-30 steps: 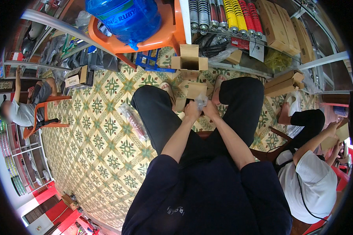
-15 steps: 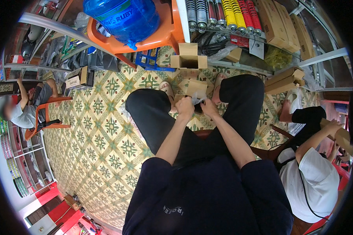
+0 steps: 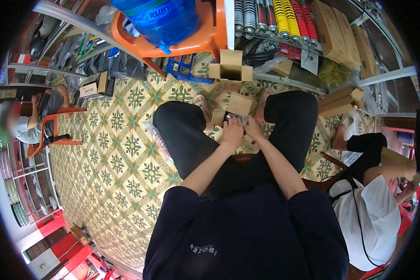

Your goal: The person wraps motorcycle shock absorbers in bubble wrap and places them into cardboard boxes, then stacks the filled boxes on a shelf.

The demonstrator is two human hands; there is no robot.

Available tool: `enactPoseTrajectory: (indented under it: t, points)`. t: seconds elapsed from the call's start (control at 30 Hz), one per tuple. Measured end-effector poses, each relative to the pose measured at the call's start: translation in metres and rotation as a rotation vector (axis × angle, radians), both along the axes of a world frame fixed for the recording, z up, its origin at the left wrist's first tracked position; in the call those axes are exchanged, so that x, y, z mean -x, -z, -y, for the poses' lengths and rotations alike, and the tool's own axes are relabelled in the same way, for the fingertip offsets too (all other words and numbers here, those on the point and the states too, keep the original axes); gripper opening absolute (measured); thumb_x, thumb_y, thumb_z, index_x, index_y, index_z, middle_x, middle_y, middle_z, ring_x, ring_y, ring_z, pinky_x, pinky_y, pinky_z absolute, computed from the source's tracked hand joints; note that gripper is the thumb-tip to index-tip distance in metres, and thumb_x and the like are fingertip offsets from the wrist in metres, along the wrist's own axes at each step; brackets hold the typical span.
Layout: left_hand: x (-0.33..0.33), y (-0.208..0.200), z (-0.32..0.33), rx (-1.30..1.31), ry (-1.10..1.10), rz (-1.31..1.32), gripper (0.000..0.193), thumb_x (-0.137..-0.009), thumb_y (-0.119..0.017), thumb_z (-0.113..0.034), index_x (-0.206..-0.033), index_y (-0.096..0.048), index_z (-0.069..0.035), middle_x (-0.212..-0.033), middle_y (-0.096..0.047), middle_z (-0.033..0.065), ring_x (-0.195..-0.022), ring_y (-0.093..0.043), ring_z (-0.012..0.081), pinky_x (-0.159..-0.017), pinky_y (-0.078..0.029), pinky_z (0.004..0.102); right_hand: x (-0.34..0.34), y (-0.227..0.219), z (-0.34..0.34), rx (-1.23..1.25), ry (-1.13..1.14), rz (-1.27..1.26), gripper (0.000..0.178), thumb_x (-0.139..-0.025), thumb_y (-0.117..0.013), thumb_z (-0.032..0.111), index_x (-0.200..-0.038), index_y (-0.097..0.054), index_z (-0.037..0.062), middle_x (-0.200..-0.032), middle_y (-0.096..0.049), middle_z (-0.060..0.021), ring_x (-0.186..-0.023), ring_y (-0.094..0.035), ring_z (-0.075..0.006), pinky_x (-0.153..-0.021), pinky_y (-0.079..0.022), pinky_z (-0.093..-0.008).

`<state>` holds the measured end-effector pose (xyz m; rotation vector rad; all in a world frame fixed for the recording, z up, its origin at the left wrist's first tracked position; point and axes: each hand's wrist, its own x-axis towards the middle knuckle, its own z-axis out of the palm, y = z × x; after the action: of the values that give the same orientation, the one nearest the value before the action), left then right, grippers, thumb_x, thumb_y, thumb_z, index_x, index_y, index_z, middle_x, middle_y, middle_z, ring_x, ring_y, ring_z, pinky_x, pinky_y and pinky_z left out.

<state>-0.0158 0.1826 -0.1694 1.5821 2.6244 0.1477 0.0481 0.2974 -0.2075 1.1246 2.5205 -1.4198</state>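
Patterned tiles cover the floor (image 3: 98, 182), cream with green floral motifs set in a diagonal lattice (the rows bow toward the rim of the wide lens). An orange plastic chair (image 3: 207, 35) stands at the front, and a second orange chair (image 3: 69, 111) faces the left side. Metal-framed shelving (image 3: 74, 21) runs along the upper left; a glass display case (image 3: 388, 76) with pale metal rails fills the upper right. Farther left, a white rack (image 3: 37, 178) stands by a pale wall (image 3: 15, 233), with red-and-white panels (image 3: 49, 227) below. Soft, even light reaches the tiles.
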Motion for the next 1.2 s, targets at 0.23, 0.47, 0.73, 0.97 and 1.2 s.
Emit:
enactPoseTrajectory:
  t: [0.23, 0.47, 0.73, 0.97, 1.2]
  points:
    - [0.002, 0.002, -0.018, 0.435, 0.018, 0.002, 0.054, -0.082, -0.049, -0.037, -0.119, -0.061, 0.001, -0.129, -0.05, 0.0184, -0.123, -0.036, 0.0371, -0.102, -0.022, 0.0529, 0.002, 0.011, -0.002, 0.037, -0.058, -0.109, 0.038, -0.085, -0.058, 0.016, -0.119, -0.052, 0.0004, -0.1, -0.064, -0.023, -0.091, -0.063, -0.0357, -0.077, -0.048, -0.0409]
    - [0.004, -0.005, -0.024, 0.69, 0.084, 0.099, 0.05, -0.089, -0.048, -0.038, -0.129, -0.058, -0.009, -0.138, -0.049, 0.0095, -0.131, -0.028, 0.0364, -0.109, -0.009, 0.0567, 0.006, -0.01, 0.001, 0.036, -0.129, 0.166, 0.038, -0.088, -0.059, 0.02, -0.121, -0.052, 0.0022, -0.1, -0.063, -0.02, -0.087, -0.063, -0.0299, -0.077, -0.047, -0.0363]
    - [0.022, -0.051, -0.022, 0.327, 0.002, 0.659, 0.03, -0.075, -0.06, -0.015, -0.1, -0.069, -0.001, -0.111, -0.064, 0.0172, -0.107, -0.057, 0.033, -0.103, -0.027, 0.0498, -0.028, 0.061, -0.032, 0.24, -0.121, -0.195, 0.042, -0.089, -0.055, 0.01, -0.129, -0.046, 0.0009, -0.12, -0.057, -0.0116, -0.109, -0.054, -0.0218, -0.093, -0.042, -0.0348]
    - [0.081, -0.161, 0.09, -0.906, -0.079, 0.853, 0.023, -0.087, -0.053, -0.006, -0.108, -0.062, -0.002, -0.094, -0.065, 0.0146, -0.091, -0.065, 0.0269, -0.079, -0.05, 0.0361, -0.029, 0.063, -0.042, 0.21, -0.14, -0.222, 0.044, -0.089, -0.05, 0.001, -0.133, -0.042, 0.0011, -0.122, -0.056, -0.0102, -0.111, -0.053, -0.0207, -0.093, -0.042, -0.033]
    - [0.14, -0.019, 0.263, -1.433, -1.073, 0.718, 0.013, -0.088, -0.047, 0.001, -0.089, -0.06, 0.0, -0.081, -0.062, 0.0069, -0.072, -0.058, 0.0114, -0.066, -0.047, 0.0256, -0.022, 0.035, -0.024, 0.063, -0.037, -0.047, 0.042, -0.093, -0.045, 0.009, -0.135, -0.04, 0.0075, -0.122, -0.054, -0.0093, -0.103, -0.056, -0.0222, -0.085, -0.046, -0.0326]
